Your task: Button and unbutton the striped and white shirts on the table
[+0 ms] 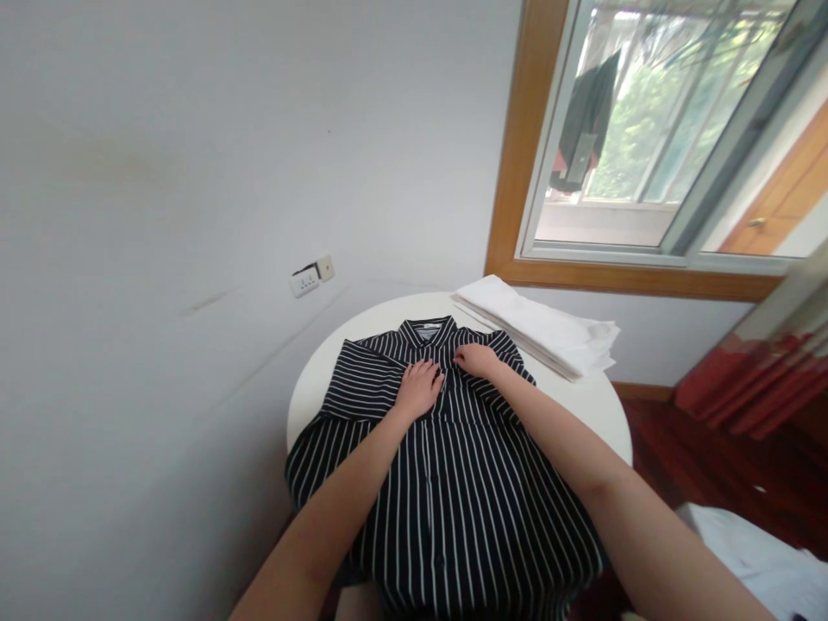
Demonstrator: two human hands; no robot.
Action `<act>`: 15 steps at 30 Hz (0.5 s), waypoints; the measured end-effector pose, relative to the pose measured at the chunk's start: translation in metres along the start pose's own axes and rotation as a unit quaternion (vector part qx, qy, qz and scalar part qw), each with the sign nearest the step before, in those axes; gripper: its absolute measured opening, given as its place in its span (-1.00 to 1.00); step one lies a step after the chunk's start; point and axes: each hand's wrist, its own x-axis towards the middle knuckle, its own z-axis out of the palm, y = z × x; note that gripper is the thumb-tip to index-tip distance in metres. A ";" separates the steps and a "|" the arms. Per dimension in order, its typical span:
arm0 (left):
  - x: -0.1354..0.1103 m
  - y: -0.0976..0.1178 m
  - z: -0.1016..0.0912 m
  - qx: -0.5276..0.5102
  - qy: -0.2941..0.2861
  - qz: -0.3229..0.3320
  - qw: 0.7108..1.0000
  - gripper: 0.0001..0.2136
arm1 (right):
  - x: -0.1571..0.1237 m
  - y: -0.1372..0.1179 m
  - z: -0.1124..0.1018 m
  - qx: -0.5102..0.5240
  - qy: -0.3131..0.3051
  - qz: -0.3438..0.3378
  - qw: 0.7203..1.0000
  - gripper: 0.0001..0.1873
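Note:
A black shirt (pixel 453 483) with white stripes lies front up on a round white table (pixel 310 384), its collar toward the wall. Its lower part hangs over the near edge. Both sleeves are folded in across the chest. My left hand (pixel 419 388) rests flat on the chest, left of the button line, fingers stretched out. Just right of the button line, below the collar, my right hand (pixel 475 358) has its fingers curled in against the cloth and pinches it. The fingertips are partly hidden.
A stack of folded white sheets (pixel 540 323) lies at the table's back right. The wall with a socket (pixel 304 281) stands close behind and to the left. A wood-framed window (pixel 640 129) is at the right, beside a red-patterned curtain (pixel 756 379). Something white (pixel 763 556) is at lower right.

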 end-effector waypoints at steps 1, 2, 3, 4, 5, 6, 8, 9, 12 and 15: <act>0.000 0.000 0.000 -0.003 -0.001 0.001 1.000 -0.53 | -0.001 0.002 0.000 0.006 0.002 -0.008 1.000 -0.68; 0.000 0.000 0.000 -0.006 0.000 0.002 1.000 -0.53 | -0.003 0.007 -0.002 0.010 0.005 -0.013 1.000 -0.68; 0.000 0.000 0.001 -0.009 0.002 0.003 1.000 -0.52 | -0.005 0.014 -0.004 0.012 0.010 -0.015 1.000 -0.68; 0.000 0.000 0.001 -0.011 0.002 0.003 1.000 -0.52 | -0.009 0.022 -0.006 0.013 0.013 -0.015 1.000 -0.67; 0.000 -0.001 0.001 -0.013 0.002 0.002 1.000 -0.52 | -0.013 0.032 -0.009 0.011 0.014 -0.012 1.000 -0.67; 0.000 -0.001 0.002 -0.015 0.001 0.001 1.000 -0.52 | -0.018 0.043 -0.011 0.010 0.008 -0.009 1.000 -0.68; 0.001 -0.001 0.003 -0.018 0.001 0.003 1.000 -0.52 | -0.028 0.063 -0.013 0.005 -0.031 0.002 1.000 -0.70; 0.001 -0.002 0.003 -0.018 0.002 0.004 1.000 -0.51 | -0.034 0.072 -0.012 -0.002 -0.044 0.007 0.999 -0.71; 0.001 -0.002 0.003 -0.020 0.005 0.006 1.000 -0.51 | -0.049 0.089 -0.006 -0.033 -0.049 0.030 0.998 -0.65; 0.001 -0.002 0.003 -0.022 0.002 0.007 1.000 -0.50 | -0.057 0.093 0.003 -0.044 -0.033 0.044 0.998 -0.58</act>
